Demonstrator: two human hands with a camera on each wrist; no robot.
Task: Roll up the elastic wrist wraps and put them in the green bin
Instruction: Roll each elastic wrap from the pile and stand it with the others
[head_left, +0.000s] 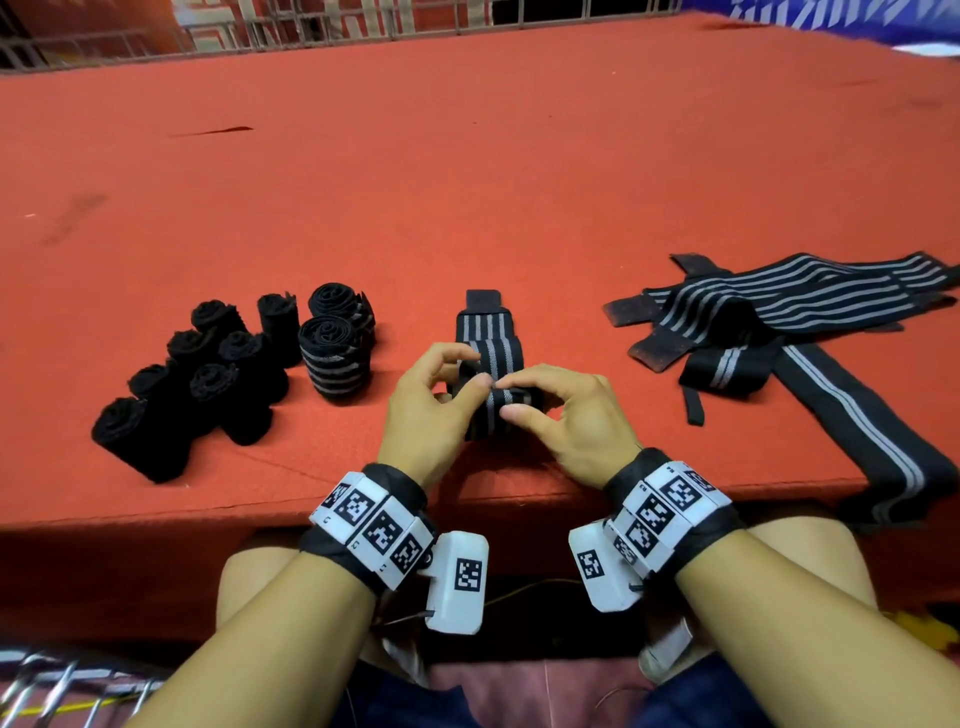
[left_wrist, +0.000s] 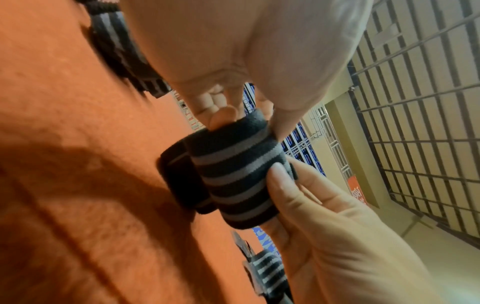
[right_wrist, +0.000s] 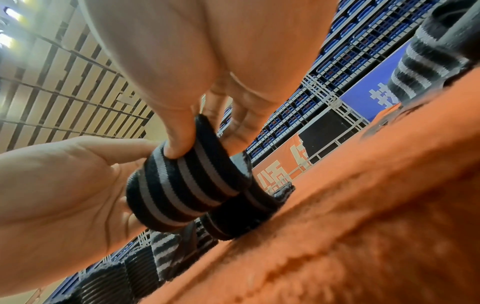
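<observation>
While both forearms reach forward over the near edge of a table covered in coarse orange-red felt (head_left: 467, 156), the left hand (head_left: 426, 410) and right hand (head_left: 566, 415) meet at a half-rolled elastic wrist wrap (head_left: 491, 364). Each hand curls its thumb and fingers around one end of the thick cylinder of black stretch fabric with grey stripes, thumbs nearly touching on top. Its unrolled tail lies flat on the felt, pointing away and ending in a black tab. Left of the hands, a cluster of finished rolls (head_left: 234, 369) stands on end, mostly plain black, two striped. To the right, a loose pile of unrolled wraps (head_left: 789, 306) sprawls flat, one strip drooping over the table edge.
</observation>
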